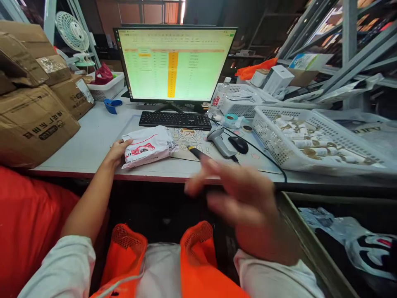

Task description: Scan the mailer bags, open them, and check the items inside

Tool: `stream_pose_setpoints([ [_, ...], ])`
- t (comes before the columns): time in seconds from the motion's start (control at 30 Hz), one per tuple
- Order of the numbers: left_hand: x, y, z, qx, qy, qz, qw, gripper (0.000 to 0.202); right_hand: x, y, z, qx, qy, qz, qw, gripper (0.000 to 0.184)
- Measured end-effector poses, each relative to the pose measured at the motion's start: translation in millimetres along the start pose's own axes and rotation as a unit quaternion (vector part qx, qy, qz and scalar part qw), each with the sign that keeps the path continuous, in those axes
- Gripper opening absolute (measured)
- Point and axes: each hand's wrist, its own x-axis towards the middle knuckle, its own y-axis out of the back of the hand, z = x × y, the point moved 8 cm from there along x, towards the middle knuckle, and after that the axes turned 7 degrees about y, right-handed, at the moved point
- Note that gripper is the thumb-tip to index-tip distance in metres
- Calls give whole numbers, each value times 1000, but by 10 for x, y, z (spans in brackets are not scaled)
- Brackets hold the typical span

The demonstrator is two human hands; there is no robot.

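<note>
A white plastic mailer parcel [149, 145] with red print lies at the front of the desk. My left hand [119, 151] grips its left end, thumb on top and the other fingers mostly hidden. Over the desk's front edge, my right hand [245, 198] is smeared by motion, so its grasp is unclear. Just beyond its fingers shows a slim black tool [196, 153] with a yellowish tip; whether the hand touches it cannot be made out. A grey barcode scanner [221, 142] and a black mouse [238, 145] lie to the right of the parcel.
Behind the parcel are a black keyboard [175, 120] and a lit monitor [173, 66]. Cardboard boxes [34, 124] crowd the left side. A white basket [273, 140] of small rolled packets stands at right, near a water bottle [220, 95]. A dark cable crosses the desk.
</note>
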Motion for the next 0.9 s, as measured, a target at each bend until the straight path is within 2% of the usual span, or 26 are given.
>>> stream_pose_setpoints([
  [0.03,17,-28,0,16,16,-6,1000,24,173,62,342,-45,-19,1,999,54],
  [0.1,25,-36,86,41,10,10,999,11,354,335,1153,-174,-90,48,979,53],
  [0.17,-38,10,264,40,-34,54,997,10,268,626,1964,-316,-224,58,920,52],
  [0.23,-250,70,556,51,-168,119,977,12,42,799,2518,-394,-334,17,856,57],
  [0.27,-439,65,711,79,-269,148,948,13,-77,836,2682,-414,-375,-12,829,60],
  [0.3,-679,8,826,124,-378,165,902,13,-179,840,2781,-424,-406,-41,809,63],
  [0.33,-940,-113,863,183,-481,160,842,13,-257,820,2829,-427,-429,-69,793,66],
  [0.37,-1183,-282,805,248,-564,128,778,12,-310,785,2843,-429,-446,-95,779,67],
  [0.4,-1386,-472,657,311,-619,72,718,10,-337,745,2838,-432,-461,-116,767,67],
  [0.47,-1722,-813,189,411,-677,-88,604,6,-328,663,2819,-442,-477,-149,745,64],
  [0.5,-1859,-923,-63,443,-681,-167,558,11,-304,629,2820,-448,-481,-160,736,62],
  [0.53,-1972,-985,-267,460,-677,-228,527,14,-275,602,2832,-453,-485,-168,729,59],
  [0.57,-2060,-1012,-404,466,-669,-269,513,16,-244,584,2852,-456,-489,-174,723,57],
  [0.6,-2118,-1014,-461,464,-661,-284,516,17,-209,575,2876,-457,-491,-177,720,56],
  [0.63,-2149,-997,-442,455,-657,-275,536,18,-171,574,2899,-456,-493,-179,719,54],
  [0.77,-2036,-833,-112,419,-622,-119,651,27,16,655,2890,-400,-525,-187,728,40],
  [0.83,-1928,-823,-103,445,-594,-78,666,40,193,686,2745,-331,-530,-192,757,34],
  [0.9,-1851,-871,-208,478,-584,-73,652,45,463,645,2460,-244,-495,-207,808,32],
])
